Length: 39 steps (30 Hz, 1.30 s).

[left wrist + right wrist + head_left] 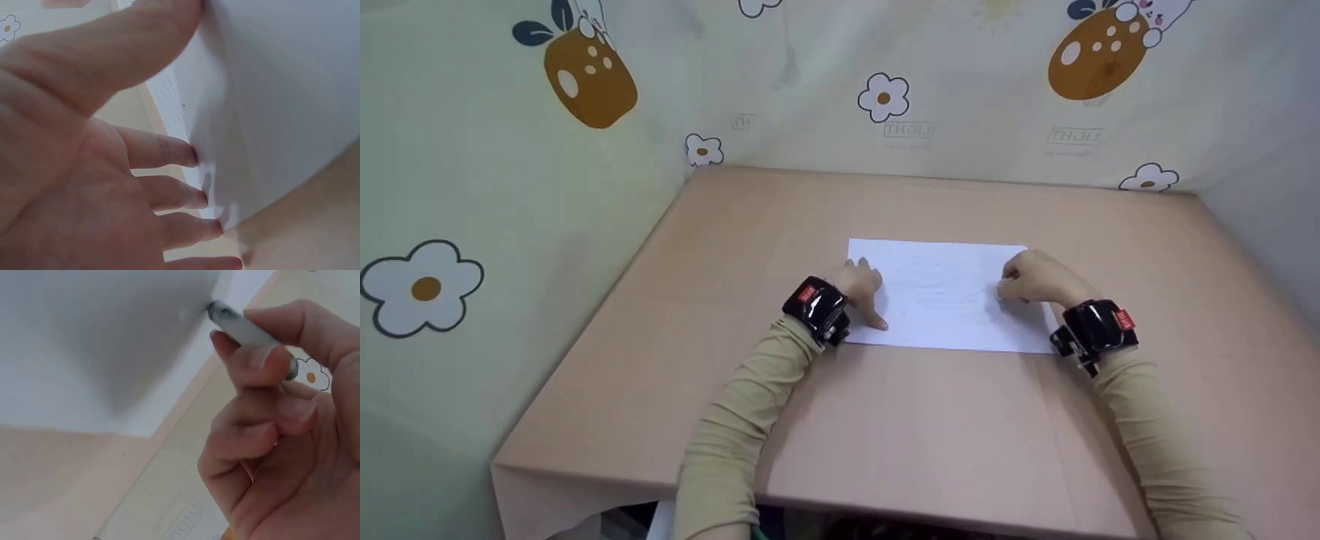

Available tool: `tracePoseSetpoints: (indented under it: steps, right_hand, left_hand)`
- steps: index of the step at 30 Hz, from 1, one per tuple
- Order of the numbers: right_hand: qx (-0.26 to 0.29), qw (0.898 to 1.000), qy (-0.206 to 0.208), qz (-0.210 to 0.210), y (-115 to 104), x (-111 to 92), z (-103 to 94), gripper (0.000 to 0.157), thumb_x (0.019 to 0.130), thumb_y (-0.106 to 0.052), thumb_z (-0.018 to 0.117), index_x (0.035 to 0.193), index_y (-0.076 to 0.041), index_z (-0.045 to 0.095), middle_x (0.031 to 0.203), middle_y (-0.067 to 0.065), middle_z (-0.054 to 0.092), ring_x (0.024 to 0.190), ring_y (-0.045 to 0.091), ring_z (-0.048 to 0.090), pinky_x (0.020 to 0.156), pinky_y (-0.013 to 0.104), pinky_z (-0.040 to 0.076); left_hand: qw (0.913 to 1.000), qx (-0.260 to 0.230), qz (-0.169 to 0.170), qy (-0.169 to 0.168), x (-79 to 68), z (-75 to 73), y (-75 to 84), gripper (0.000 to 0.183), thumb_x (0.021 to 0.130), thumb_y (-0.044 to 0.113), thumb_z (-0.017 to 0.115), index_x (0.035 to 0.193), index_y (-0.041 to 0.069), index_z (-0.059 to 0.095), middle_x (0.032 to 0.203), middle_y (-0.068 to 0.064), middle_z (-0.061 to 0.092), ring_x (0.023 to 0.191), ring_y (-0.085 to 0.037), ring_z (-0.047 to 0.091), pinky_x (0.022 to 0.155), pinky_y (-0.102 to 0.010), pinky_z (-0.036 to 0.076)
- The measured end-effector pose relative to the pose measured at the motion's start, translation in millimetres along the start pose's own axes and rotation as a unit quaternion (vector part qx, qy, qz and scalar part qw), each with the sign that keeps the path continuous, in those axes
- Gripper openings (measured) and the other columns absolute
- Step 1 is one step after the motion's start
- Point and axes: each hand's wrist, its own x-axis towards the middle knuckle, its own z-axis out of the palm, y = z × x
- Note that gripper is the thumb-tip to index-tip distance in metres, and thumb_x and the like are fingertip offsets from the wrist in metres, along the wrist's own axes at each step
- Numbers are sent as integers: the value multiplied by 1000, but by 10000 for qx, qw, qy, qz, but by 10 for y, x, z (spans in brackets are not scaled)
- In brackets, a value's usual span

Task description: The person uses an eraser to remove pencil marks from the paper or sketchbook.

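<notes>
A white sheet of paper [937,300] lies flat on the table, with faint marks across its middle. My left hand [861,285] rests on the sheet's left end, fingers and thumb spread apart. In the left wrist view its fingertips [191,154] touch the paper near one edge. Over the right end of the sheet, my right hand [1046,277] pinches a small white eraser [247,333] between thumb and curled fingers. Both ends of the eraser are smudged dark, and one end points at the paper. The other fingers of that hand are curled toward the palm.
A tan cloth covers the table [780,225] and hangs over its front edge. Pale patterned curtain walls [810,90] with flowers and orange fruit stand close behind and at the left. Each wrist carries a black camera [817,309].
</notes>
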Motion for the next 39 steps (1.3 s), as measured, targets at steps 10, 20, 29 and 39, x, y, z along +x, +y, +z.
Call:
tracePoseSetpoints:
  steps: [10, 20, 29, 39]
  right_hand:
    - [58, 9980, 318, 542, 54, -1, 42, 20, 80, -18, 64, 79, 2, 68, 57, -1, 54, 51, 12, 48, 48, 23, 40]
    - [-140, 9985, 329, 413, 62, 15, 45, 22, 80, -19, 64, 82, 2, 68, 62, 4, 59, 53, 14, 49, 48, 24, 39]
    - [143, 9997, 80, -157, 0, 60, 89, 22, 84, -19, 64, 85, 2, 69, 59, 1, 57, 53, 11, 49, 51, 23, 40]
    - [-62, 9985, 470, 289, -24, 24, 58, 25, 82, -18, 64, 87, 6, 70, 60, 3, 58, 52, 12, 49, 48, 23, 40]
  left_hand:
    - [10000, 66, -10, 7, 8, 35, 4, 103, 78, 54, 70, 149, -2, 21, 156, -30, 9, 145, -46, 12, 121, -53, 15]
    - [10000, 9, 54, -12, 5, 23, 5, 99, 80, 53, 68, 150, 0, 22, 156, -30, 7, 144, -48, 10, 120, -56, 15]
    - [10000, 71, 58, 16, -12, 22, -7, 103, 79, 53, 69, 150, -2, 20, 156, -31, 7, 144, -48, 11, 120, -53, 16]
    - [10000, -7, 19, 10, -12, 27, -1, 102, 79, 53, 69, 150, -1, 20, 156, -30, 6, 144, -47, 10, 121, -54, 15]
